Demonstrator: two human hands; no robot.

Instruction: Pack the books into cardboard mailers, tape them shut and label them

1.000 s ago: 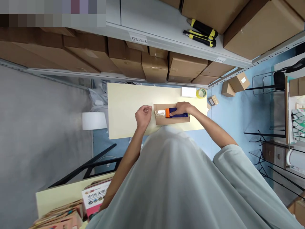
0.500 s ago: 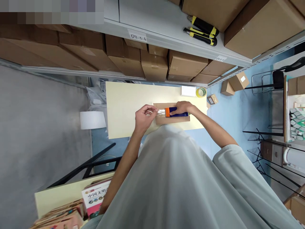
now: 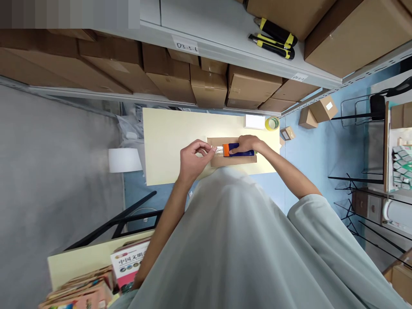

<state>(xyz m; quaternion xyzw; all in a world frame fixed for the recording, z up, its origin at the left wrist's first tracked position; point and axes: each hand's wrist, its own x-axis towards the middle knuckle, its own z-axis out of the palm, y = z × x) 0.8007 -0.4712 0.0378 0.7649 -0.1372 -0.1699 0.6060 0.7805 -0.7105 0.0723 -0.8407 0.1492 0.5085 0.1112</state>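
Observation:
A flat brown cardboard box (image 3: 232,161) lies on the pale yellow table in front of me. My right hand (image 3: 247,143) is wrapped around a blue tape dispenser (image 3: 244,152) with an orange front, resting on top of the box. A short strip of clear, shiny tape (image 3: 219,151) runs left from the dispenser along the box top. Over the strip's left end is my left hand (image 3: 192,159), thumb and fingertips pinched together on the tape; the fingertips hide that end.
A white box (image 3: 254,122) and a roll of yellow tape (image 3: 272,124) stand at the far right of the table (image 3: 167,146). Shelving with several cartons (image 3: 209,88) rises beyond it, utility knives (image 3: 273,46) on its upper shelf. Books (image 3: 128,266) lie at lower left.
My left hand has moved right, from beside the box onto the left part of the tape strip, its fingertips advancing toward the dispenser. My right hand and the tape dispenser have stayed in place.

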